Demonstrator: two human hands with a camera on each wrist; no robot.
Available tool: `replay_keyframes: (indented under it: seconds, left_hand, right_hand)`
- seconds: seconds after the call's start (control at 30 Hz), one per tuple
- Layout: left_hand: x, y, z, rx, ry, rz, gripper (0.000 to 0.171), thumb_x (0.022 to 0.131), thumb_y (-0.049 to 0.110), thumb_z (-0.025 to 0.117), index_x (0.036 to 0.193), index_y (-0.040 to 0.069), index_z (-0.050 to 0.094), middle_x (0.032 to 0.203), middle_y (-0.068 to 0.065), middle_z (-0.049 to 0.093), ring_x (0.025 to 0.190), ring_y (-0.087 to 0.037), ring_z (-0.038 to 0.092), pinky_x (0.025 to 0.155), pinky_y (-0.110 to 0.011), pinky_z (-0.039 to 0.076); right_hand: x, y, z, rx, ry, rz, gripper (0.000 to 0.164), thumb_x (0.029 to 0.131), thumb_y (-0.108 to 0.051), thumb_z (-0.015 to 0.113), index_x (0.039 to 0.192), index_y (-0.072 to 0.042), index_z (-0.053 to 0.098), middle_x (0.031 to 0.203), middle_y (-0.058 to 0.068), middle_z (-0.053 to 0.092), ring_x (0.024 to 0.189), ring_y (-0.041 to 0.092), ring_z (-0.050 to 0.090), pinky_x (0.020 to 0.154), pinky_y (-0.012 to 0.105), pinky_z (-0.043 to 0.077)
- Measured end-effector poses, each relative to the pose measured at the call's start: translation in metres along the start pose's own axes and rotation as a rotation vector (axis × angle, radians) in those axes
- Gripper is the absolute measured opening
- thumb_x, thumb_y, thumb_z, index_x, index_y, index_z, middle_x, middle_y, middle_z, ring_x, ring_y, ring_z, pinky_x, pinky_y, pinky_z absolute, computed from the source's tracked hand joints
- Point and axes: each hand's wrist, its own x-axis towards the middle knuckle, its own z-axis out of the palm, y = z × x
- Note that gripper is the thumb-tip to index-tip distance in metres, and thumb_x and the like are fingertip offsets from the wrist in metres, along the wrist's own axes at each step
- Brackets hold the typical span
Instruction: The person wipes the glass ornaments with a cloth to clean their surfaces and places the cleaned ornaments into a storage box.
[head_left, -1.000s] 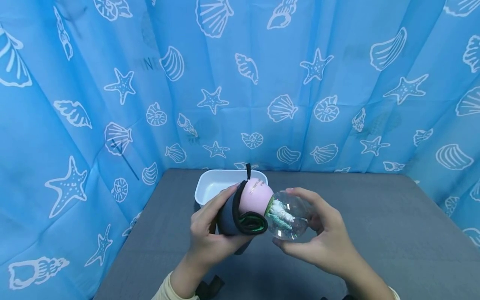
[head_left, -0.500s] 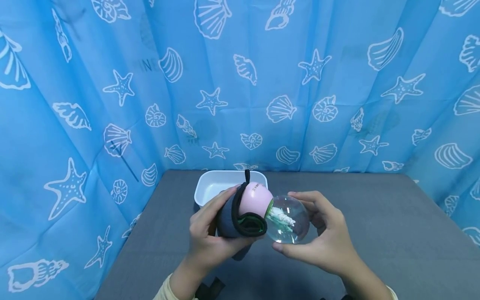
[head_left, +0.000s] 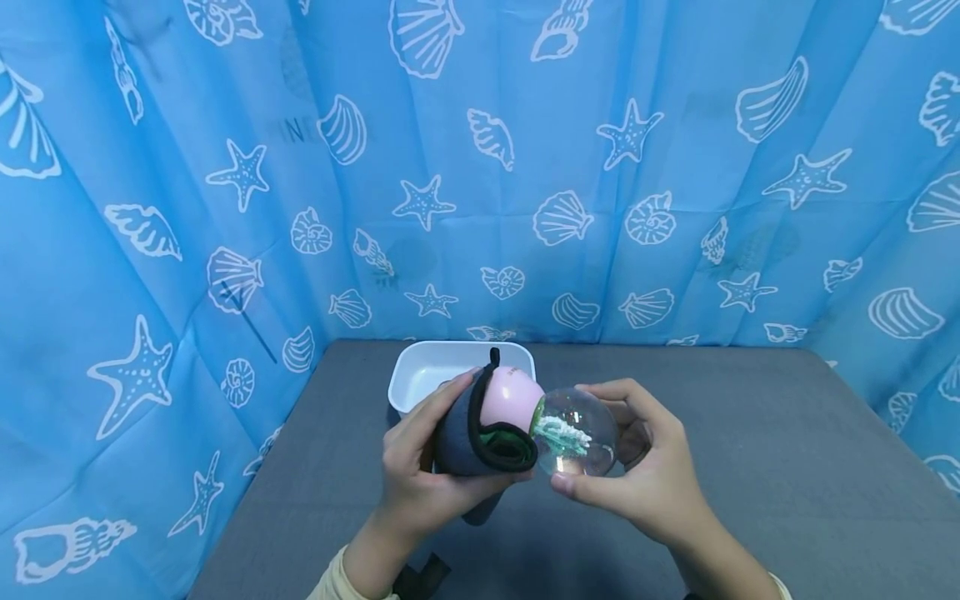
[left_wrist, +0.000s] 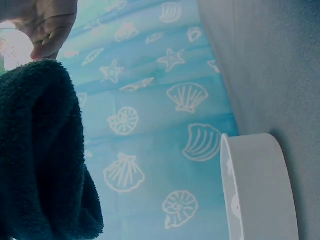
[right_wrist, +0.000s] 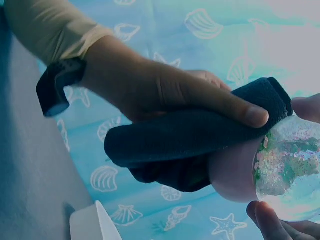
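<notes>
My left hand grips a folded dark grey-blue towel with a black edge and a loop. The towel wraps round the rounded pink base of a snow globe, held tilted sideways above the table. On the globe's clear ball my right hand has its thumb and fingers spread to either side, pinching it. White and green shapes show inside the ball. In the right wrist view, my left thumb lies along the towel beside the pink base. The towel fills the left of the left wrist view.
Behind the hands, a white plastic tub stands on the grey table, partly hidden by the towel and left hand. A blue curtain with white shells and starfish hangs at the back and sides.
The snow globe has turned about its length: the lettering on the pink base has moved up almost out of sight. My right thumb and fingers have shifted slightly on the ball.
</notes>
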Motion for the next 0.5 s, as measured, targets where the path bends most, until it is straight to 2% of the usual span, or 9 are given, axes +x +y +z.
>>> replay_keyframes:
  seconds: [0.17, 0.33, 0.5]
  left_hand:
    - [-0.0001, 0.0002, -0.0002, 0.012, 0.007, 0.004, 0.087, 0.077, 0.034, 0.097, 0.139, -0.014, 0.059, 0.131, -0.027, 0.071, 0.118, -0.032, 0.074, 0.103, -0.036, 0.060]
    - [0.0002, 0.0002, -0.0002, 0.000, 0.017, 0.010, 0.086, 0.078, 0.034, 0.097, 0.138, -0.015, 0.059, 0.132, -0.028, 0.070, 0.121, -0.032, 0.073, 0.104, -0.036, 0.059]
    - [-0.0008, -0.0006, 0.0005, -0.014, 0.030, 0.017, 0.086, 0.078, 0.033, 0.097, 0.138, -0.016, 0.059, 0.133, -0.031, 0.068, 0.124, -0.033, 0.071, 0.106, -0.037, 0.058]
  right_hand:
    - [0.0011, 0.0004, 0.0016, 0.087, -0.007, 0.075, 0.069, 0.070, 0.010, 0.091, 0.131, -0.008, 0.064, 0.112, 0.003, 0.076, 0.081, 0.022, 0.075, 0.064, 0.038, 0.066]
    - [0.0028, 0.0022, 0.0018, 0.159, 0.001, 0.146, 0.062, 0.074, 0.012, 0.087, 0.129, -0.004, 0.064, 0.115, 0.004, 0.073, 0.084, 0.019, 0.073, 0.062, 0.037, 0.066]
    - [0.0047, 0.0030, 0.0039, 0.279, -0.004, 0.188, 0.052, 0.079, 0.013, 0.080, 0.126, -0.001, 0.063, 0.119, 0.008, 0.071, 0.095, 0.020, 0.073, 0.070, 0.038, 0.067]
